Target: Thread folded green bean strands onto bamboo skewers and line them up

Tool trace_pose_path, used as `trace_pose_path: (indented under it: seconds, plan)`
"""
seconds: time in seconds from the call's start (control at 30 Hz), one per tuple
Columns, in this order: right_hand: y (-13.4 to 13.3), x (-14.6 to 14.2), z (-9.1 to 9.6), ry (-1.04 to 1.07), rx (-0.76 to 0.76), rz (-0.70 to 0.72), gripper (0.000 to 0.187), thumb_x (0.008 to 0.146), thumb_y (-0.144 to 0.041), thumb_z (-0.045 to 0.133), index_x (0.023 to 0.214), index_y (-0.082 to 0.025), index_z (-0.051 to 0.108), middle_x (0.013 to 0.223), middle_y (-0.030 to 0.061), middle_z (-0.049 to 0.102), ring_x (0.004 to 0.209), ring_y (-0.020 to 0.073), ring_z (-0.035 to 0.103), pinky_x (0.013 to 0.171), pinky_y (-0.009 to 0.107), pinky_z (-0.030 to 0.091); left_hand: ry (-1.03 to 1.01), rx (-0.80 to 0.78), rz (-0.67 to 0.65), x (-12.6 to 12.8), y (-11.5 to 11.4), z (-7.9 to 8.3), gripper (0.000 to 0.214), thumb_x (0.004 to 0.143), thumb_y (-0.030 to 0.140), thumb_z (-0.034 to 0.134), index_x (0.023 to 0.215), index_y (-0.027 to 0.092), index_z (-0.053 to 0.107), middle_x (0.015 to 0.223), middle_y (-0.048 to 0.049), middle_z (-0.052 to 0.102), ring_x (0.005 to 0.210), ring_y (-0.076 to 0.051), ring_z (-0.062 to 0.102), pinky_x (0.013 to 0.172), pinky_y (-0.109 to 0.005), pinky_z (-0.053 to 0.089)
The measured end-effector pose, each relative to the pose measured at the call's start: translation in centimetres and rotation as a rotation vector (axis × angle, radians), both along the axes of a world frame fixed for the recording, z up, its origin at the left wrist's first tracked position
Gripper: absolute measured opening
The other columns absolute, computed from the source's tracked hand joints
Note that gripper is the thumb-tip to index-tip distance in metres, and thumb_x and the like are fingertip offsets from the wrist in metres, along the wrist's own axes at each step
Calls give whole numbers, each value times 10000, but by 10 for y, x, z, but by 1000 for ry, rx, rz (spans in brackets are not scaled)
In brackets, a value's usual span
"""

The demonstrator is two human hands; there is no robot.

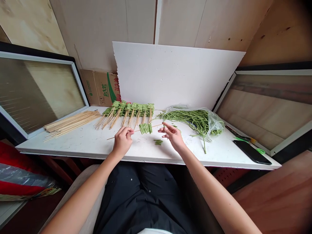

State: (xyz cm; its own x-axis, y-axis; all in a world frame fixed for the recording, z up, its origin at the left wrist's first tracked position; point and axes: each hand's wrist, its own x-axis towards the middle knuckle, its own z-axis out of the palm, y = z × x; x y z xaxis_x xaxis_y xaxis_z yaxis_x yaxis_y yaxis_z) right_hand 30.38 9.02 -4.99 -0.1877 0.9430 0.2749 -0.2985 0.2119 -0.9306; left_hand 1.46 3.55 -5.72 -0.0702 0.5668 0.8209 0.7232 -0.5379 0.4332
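My left hand is closed round a thin bamboo skewer, whose blunt end sticks out to the left. Several short green bean pieces sit side by side on the skewer, to the right of that hand. At the skewer's tip, my right hand pinches what looks like a small green bean piece between thumb and forefinger, mostly hidden by the fingers. Below, on the white table, lie a few loose cut bean pieces. More cut pieces are partly hidden behind my right hand.
Finished bean skewers are stacked at the back. Bare bamboo skewers lie at left. Long green beans spill from a clear plastic bag at right, near a black phone. Behind stand a cardboard box and white board.
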Motion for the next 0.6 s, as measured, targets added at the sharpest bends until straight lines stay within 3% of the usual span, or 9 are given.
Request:
trace_pose_path:
  seconds: [0.17, 0.33, 0.47, 0.6]
  plan:
    - [20, 39, 11, -155, 56, -186, 563, 790, -575, 856, 1198, -202, 749, 1017, 101, 788, 980, 260, 751, 728, 354, 617, 2, 13, -8, -2, 2, -2, 197, 918, 47, 531, 890, 196, 658, 883, -40, 685, 781, -179, 680, 727, -292, 536]
    - [37, 71, 8, -462, 269, -426, 440, 888, -564, 716, 1121, -192, 747, 1015, 113, 758, 954, 264, 689, 715, 376, 578, -8, 1, -15, -5, 5, -3, 187, 920, 58, 538, 900, 193, 664, 887, -44, 684, 789, -185, 681, 710, -294, 534]
    - [51, 76, -2, -779, 459, -537, 297, 977, -409, 584, 1051, -199, 782, 1016, 127, 721, 936, 265, 617, 877, 443, 525, -3, 4, -20, -7, 5, -3, 188, 925, 62, 534, 898, 193, 665, 882, -46, 682, 786, -185, 682, 714, -295, 537]
    - [72, 66, -3, -1099, 523, -544, 286, 987, -266, 533, 1032, -214, 811, 1069, 149, 683, 1067, 314, 560, 963, 455, 461, 2, 9, -27, -9, 6, -3, 188, 926, 62, 529, 892, 190, 662, 890, -46, 686, 769, -177, 680, 717, -298, 538]
